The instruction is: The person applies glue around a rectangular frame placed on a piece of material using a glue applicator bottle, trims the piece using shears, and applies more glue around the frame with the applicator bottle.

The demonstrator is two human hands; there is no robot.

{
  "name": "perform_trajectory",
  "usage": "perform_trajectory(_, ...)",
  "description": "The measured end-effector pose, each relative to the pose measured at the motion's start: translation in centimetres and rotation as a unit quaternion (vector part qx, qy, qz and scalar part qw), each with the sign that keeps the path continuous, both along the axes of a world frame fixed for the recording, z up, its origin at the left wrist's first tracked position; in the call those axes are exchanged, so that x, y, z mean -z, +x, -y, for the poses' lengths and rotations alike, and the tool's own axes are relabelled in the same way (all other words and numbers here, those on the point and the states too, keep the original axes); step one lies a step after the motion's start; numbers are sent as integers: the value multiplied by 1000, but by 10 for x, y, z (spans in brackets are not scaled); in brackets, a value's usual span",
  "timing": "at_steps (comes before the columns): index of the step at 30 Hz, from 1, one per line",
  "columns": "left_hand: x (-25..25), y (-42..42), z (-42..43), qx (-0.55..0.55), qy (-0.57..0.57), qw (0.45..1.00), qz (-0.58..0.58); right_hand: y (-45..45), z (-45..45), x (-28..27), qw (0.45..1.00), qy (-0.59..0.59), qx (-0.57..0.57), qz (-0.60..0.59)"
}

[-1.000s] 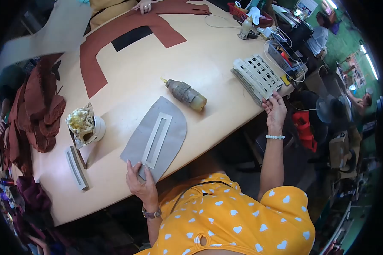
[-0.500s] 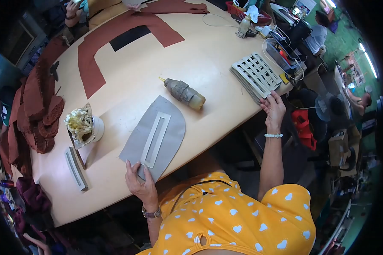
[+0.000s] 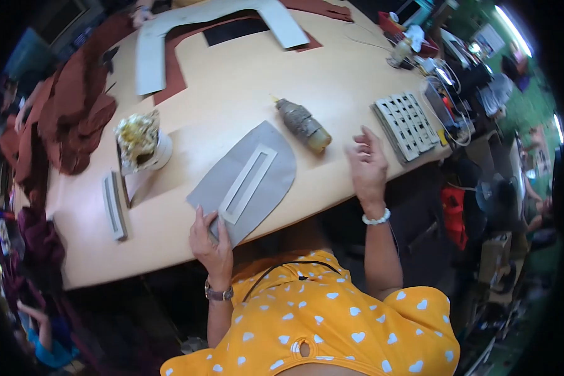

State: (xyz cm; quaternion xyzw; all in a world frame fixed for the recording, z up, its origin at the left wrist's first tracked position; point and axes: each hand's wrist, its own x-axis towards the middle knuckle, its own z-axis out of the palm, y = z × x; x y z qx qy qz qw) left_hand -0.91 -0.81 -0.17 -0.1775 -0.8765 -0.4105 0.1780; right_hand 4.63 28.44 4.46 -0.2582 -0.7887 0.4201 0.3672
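Note:
A grey flat panel (image 3: 272,172) with a rounded right side lies on the table. On it rests a pale strip-shaped frame (image 3: 250,183) with a long slot. My left hand (image 3: 212,247) grips the panel's lower corner, thumb on top close to the frame's end. My right hand (image 3: 368,169) is over the table's front edge, fingers loosely bent and apart, with nothing visible in them. It is between a wrapped bottle (image 3: 304,125) with a yellow nozzle and a stack of slotted pale frames (image 3: 408,125).
A glue-crusted white container (image 3: 161,150) and a curved slotted piece (image 3: 114,205) stand at left. Brown material (image 3: 75,119) is heaped behind them. At the back, another person's hand (image 3: 143,17) is by a pale U-shaped piece (image 3: 150,62). Cables and a basket (image 3: 442,100) crowd the right.
My right hand has left the stack of slotted frames and moved left. My left hand stays at the panel. A pale U-shaped piece now covers much of the brown one. The view has shifted.

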Motion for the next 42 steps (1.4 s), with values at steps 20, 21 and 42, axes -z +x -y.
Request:
perform_trajectory(20, -5, 1, 7, 20, 11, 1000, 5, -19, 11, 20, 806, -493, -173, -276)
perform_trajectory(21, -5, 1, 7, 18, 12, 1000, 3, -18, 13, 20, 817, -479, -188, -261)
perform_trajectory(42, -2, 0, 4, -3, 13, 1000, 0, -29, 40, 27, 961, -184, -103, -180)
